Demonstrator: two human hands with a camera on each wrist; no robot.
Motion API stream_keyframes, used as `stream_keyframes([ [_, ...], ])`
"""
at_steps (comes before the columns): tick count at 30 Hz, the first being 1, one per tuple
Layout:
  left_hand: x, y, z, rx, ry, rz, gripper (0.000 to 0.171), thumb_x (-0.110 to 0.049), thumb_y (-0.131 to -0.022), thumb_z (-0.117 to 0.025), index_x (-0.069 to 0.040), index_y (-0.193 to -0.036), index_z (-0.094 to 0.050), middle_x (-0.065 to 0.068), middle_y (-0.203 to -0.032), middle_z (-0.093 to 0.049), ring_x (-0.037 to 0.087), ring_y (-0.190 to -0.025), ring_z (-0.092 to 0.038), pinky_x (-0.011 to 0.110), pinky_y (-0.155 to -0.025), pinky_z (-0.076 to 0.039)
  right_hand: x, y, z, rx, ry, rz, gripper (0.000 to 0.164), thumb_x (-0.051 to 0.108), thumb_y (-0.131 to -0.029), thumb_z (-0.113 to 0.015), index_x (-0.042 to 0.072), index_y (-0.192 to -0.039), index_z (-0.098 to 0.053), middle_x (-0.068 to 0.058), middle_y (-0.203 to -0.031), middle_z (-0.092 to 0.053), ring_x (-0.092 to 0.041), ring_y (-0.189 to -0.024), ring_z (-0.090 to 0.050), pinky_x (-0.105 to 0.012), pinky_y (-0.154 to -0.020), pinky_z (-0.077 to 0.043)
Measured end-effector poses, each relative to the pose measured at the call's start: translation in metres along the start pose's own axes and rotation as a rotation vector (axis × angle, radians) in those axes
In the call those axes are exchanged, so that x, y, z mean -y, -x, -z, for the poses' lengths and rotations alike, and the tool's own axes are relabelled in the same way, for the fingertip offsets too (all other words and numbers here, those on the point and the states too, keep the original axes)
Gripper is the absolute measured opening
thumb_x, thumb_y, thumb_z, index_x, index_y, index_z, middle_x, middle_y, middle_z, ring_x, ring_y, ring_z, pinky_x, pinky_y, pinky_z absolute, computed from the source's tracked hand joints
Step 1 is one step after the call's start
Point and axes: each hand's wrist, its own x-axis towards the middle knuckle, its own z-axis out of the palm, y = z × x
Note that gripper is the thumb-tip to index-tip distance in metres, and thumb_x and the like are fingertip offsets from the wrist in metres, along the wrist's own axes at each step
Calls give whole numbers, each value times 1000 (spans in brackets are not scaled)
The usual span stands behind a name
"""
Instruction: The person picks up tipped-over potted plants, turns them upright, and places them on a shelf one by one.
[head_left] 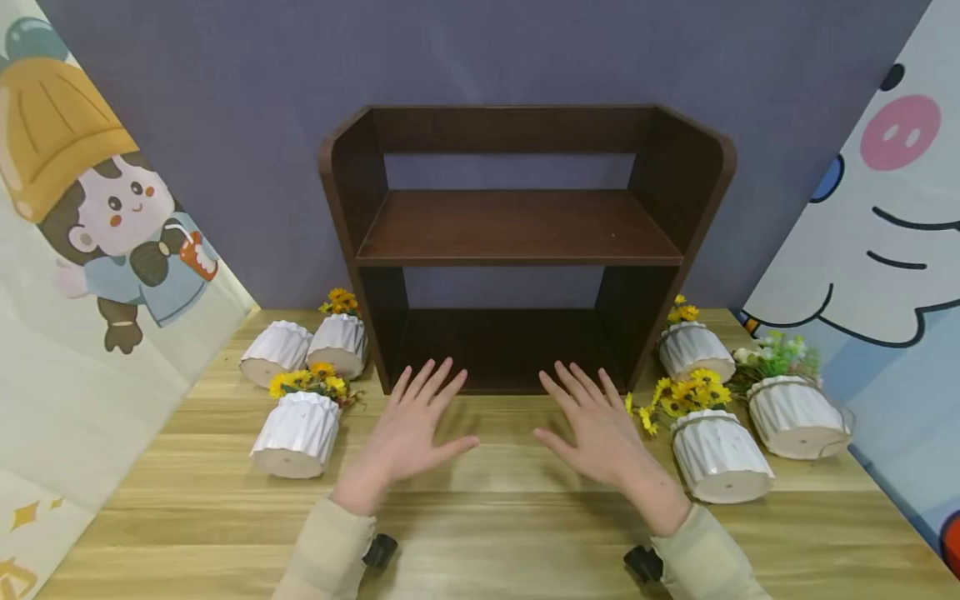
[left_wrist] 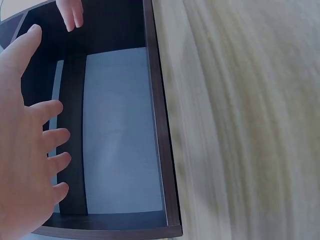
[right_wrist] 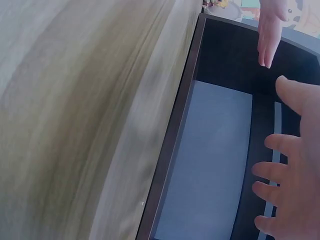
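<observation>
Both hands hold nothing, fingers spread and backs up, in front of a dark brown two-tier shelf [head_left: 517, 225]. My left hand [head_left: 412, 433] is left of centre in the head view, its fingertips overlapping the shelf's lower front edge. The right hand [head_left: 600, 437] mirrors it on the other side. To the left hand's left is a pleated white pot [head_left: 297, 437] with yellow flowers [head_left: 311, 381]. Beside the right hand, yellow flowers [head_left: 686, 396] come out of another white pot [head_left: 720, 458]. Each wrist view shows its hand before the shelf [left_wrist: 159, 115], with the other hand's fingers beyond.
The shelf stands on a wood-grain table [head_left: 495, 508] against a grey-blue wall [head_left: 525, 50]. Two more white pots [head_left: 277, 350] sit at its left. At its right are a pot [head_left: 693, 350] with yellow flowers and one [head_left: 798, 417] with white flowers and greenery. Cartoon-printed panels [head_left: 45, 400] flank both sides.
</observation>
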Motion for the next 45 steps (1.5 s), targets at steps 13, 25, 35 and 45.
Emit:
stream_keyframes([
  [13,7,3,11,-79,4,69,82,-70,-78,-45,-24,-144,-25,5,-149,-25,30,-134,-28,48,-108,-17,-12,9,12,-89,-27,-29,71,55,-83,-54,22,-142,-31,-9,-142,-38,-29,-132,-31,-51,-107,-11],
  [25,18,2,25,-386,33,165,52,-44,-84,-56,-11,-124,-53,9,-123,-55,28,-109,-54,45,-89,-42,-25,18,28,-229,-37,-140,55,40,-81,-64,11,-126,-52,-13,-112,-61,-33,-98,-58,-51,-81,-42],
  [35,29,-6,30,-687,102,216,27,-21,-81,-63,-3,-102,-63,11,-91,-63,28,-76,-61,40,-62,-47,-46,28,32,-292,-13,-180,34,32,-82,-63,7,-105,-63,-10,-91,-67,-27,-68,-61,-43,-59,-45],
  [45,37,-20,37,-766,212,468,30,-28,-86,-59,-3,-102,-58,11,-87,-59,24,-72,-56,38,-53,-42,-56,36,34,-369,-27,-237,20,26,-78,-64,10,-90,-64,-5,-72,-59,-21,-53,-51,-35,-45,-36],
])
